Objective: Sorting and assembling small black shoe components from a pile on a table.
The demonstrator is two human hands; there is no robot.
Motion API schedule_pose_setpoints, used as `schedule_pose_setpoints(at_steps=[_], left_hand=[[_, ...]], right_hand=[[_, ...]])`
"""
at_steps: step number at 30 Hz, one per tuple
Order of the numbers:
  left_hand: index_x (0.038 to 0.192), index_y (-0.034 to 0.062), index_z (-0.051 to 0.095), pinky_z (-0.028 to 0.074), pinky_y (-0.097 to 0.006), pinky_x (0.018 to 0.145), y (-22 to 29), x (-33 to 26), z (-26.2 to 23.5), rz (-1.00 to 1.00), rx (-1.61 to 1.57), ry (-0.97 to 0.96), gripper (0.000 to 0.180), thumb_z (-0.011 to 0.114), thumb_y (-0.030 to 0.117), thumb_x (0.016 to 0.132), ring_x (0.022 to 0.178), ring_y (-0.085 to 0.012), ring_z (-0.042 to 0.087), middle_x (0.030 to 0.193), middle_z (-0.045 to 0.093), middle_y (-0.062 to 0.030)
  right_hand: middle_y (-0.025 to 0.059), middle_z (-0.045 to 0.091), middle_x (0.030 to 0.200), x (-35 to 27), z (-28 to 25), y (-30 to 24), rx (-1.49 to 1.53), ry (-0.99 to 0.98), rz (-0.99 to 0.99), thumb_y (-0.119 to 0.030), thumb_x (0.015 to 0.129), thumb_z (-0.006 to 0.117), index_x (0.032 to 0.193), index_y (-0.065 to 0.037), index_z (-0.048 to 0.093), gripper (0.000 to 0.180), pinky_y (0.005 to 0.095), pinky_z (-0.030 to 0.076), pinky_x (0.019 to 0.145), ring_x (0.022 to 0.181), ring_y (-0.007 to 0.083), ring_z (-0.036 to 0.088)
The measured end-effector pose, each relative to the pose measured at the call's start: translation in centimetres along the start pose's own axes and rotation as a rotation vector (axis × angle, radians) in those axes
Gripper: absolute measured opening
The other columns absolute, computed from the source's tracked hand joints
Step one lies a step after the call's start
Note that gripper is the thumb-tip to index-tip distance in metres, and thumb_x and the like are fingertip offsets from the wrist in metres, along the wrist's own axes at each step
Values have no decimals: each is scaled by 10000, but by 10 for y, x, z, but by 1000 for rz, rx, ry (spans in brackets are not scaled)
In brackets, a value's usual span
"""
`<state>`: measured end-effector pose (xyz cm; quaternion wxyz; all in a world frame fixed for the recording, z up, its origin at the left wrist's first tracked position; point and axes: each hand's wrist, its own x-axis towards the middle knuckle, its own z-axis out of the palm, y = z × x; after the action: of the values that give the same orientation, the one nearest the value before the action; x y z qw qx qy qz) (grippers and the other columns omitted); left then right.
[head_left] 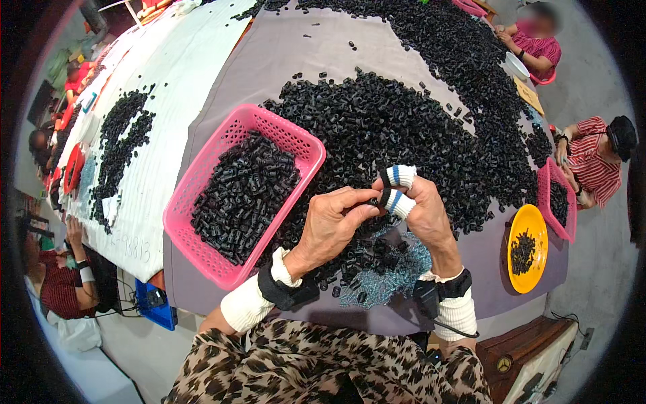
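My left hand (pixel 330 223) pinches a small black plastic part (pixel 374 200) between thumb and forefinger, just above the near edge of the heap. My right hand (pixel 431 214) meets it there, its thumb and forefinger in knitted finger sleeves (pixel 398 200) striped white, blue and black. Those fingertips close on the same part, which they mostly hide. Beneath both hands spreads a big pile of similar black parts (pixel 377 128). Close to my right wrist lies a heap of tiny translucent bluish pieces (pixel 390 275) mixed with some black ones.
Left of my hands stands a pink perforated basket (pixel 176 214) full of black parts. A yellow plate (pixel 538 232) with small black bits and another pink basket (pixel 568 227) sit at the right edge. Several people work around the grey-covered table (pixel 222 114).
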<state>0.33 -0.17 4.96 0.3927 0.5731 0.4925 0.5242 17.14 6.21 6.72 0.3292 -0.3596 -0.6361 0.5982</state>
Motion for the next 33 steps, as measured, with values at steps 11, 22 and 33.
schedule_pose_setpoints(at_steps=[11,22,33], left_hand=[[1088,-22,659,529,-232,734,-9,-4,-16,-155,-225,51,218,623,34,880,788,-105,652,887,695,-76],[1084,-22,663,493,-200,694,-12,-16,-27,-252,-325,67,223,631,70,884,785,-58,605,880,686,-29],[1083,4,670,479,-204,672,-23,-31,-32,-306,-299,31,228,639,100,879,730,-53,582,831,671,-19]], right_hand=[[154,615,1039,0,-4,29,-930,18,-258,-148,815,630,1057,7,607,288,400,440,851,1008,337,562],[302,356,1354,-39,75,71,-1192,-257,-234,-232,798,656,1144,50,594,451,640,317,929,1262,505,317],[215,419,1330,-65,60,43,-1080,-491,-282,-114,727,656,1099,-14,597,390,509,394,911,1244,426,362]])
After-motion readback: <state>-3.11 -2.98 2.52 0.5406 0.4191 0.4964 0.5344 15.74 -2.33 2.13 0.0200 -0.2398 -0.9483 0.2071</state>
